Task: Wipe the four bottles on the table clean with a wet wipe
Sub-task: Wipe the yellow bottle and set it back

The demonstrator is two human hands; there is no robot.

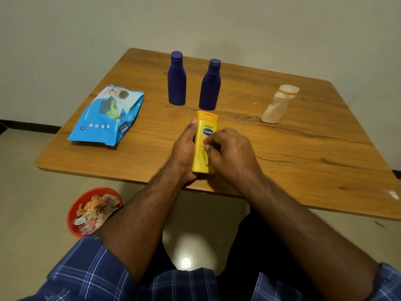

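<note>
A yellow Vaseline bottle (206,126) is tilted over the near edge of the wooden table (303,161), cap pointing away from me. My left hand (184,148) grips its left side and base. The curled fingers of my right hand (232,153) press a small pale wet wipe (205,156) against the bottle's front; most of the wipe is hidden under them. Two dark blue bottles (176,81) (210,88) stand upright behind it. At the right stands a pale beige bottle (277,105) with a wide cap.
A blue wet-wipe pack (108,116) lies on the left part of the table. On the floor to the left, beside my left forearm, a red bin (74,208) holds crumpled scraps. A plain wall stands right behind the table.
</note>
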